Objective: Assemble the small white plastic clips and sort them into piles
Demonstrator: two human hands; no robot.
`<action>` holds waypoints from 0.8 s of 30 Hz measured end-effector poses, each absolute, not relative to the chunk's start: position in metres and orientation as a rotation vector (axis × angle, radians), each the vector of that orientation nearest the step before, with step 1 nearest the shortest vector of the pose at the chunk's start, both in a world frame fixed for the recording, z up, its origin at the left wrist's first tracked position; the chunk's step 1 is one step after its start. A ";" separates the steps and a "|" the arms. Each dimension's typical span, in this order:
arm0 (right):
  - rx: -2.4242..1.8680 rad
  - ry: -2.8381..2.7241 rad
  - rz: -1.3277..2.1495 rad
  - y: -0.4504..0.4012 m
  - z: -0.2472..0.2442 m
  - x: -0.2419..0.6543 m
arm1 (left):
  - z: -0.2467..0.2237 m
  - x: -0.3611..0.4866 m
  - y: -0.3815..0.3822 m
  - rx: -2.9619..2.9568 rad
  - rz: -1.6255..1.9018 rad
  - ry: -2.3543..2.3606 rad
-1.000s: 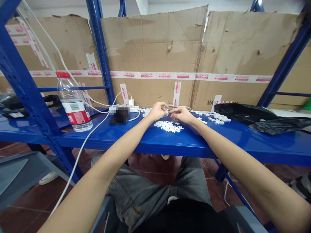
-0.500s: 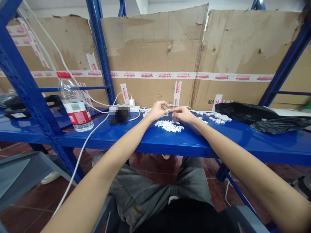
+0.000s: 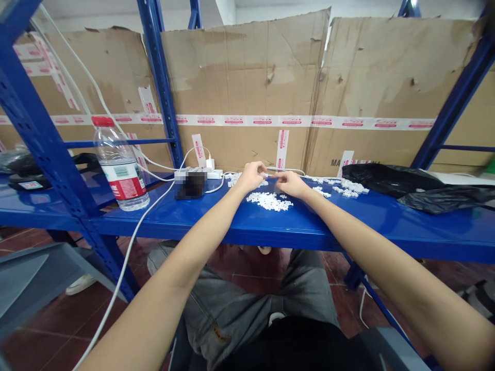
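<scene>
Both hands meet above the blue shelf, just behind a pile of small white pieces. My left hand is closed, its fingertips pinched round something too small to make out. My right hand has its fingers curled together and its fingertips near those of the left; what they hold, if anything, is hidden. More white pieces lie behind the left hand. To the right of the right hand are further white pieces, some seemingly joined in clumps.
At the left stands a clear bottle with a red cap. A power strip, a blurred dark object and a white cable are nearby. Black plastic bags lie at the right. Cardboard closes off the back.
The right hand's fingers have drawn in a little and its fingertips have shifted slightly. The left hand is nearly in the same place. The white piles look unchanged.
</scene>
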State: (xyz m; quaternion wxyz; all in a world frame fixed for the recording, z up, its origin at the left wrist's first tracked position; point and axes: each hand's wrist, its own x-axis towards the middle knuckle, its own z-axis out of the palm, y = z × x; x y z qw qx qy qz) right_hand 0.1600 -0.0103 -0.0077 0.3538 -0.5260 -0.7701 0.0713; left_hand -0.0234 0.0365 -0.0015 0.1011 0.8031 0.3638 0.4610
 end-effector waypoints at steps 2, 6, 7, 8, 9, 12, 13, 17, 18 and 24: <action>-1.506 -1.943 0.032 -0.013 -0.006 0.162 | 0.000 -0.027 0.035 2.454 1.326 1.237; -1.932 -1.729 -0.202 -0.023 0.002 0.170 | 0.003 -0.037 0.031 2.492 1.188 1.573; -2.047 -1.668 -0.233 -0.026 0.004 0.172 | 0.004 -0.040 0.031 2.494 1.146 1.637; -2.153 -1.609 -0.250 -0.028 0.006 0.175 | 0.004 -0.042 0.030 2.494 1.110 1.693; -2.246 -1.555 -0.254 -0.031 0.007 0.177 | 0.005 -0.043 0.029 2.492 1.082 1.737; -2.416 -1.445 -0.211 -0.035 0.010 0.183 | 0.007 -0.044 0.026 2.471 1.047 1.805; -2.441 -1.430 -0.191 -0.035 0.010 0.184 | 0.008 -0.044 0.025 2.467 1.048 1.805; -2.456 -1.378 -0.221 -0.029 0.008 0.191 | 0.009 -0.044 0.021 2.449 1.075 1.786; -2.455 -1.360 -0.251 -0.027 0.007 0.194 | 0.009 -0.044 0.021 2.444 1.085 1.789; -2.459 -1.309 -0.192 -0.012 -0.006 0.212 | 0.008 -0.047 0.023 2.417 1.074 1.820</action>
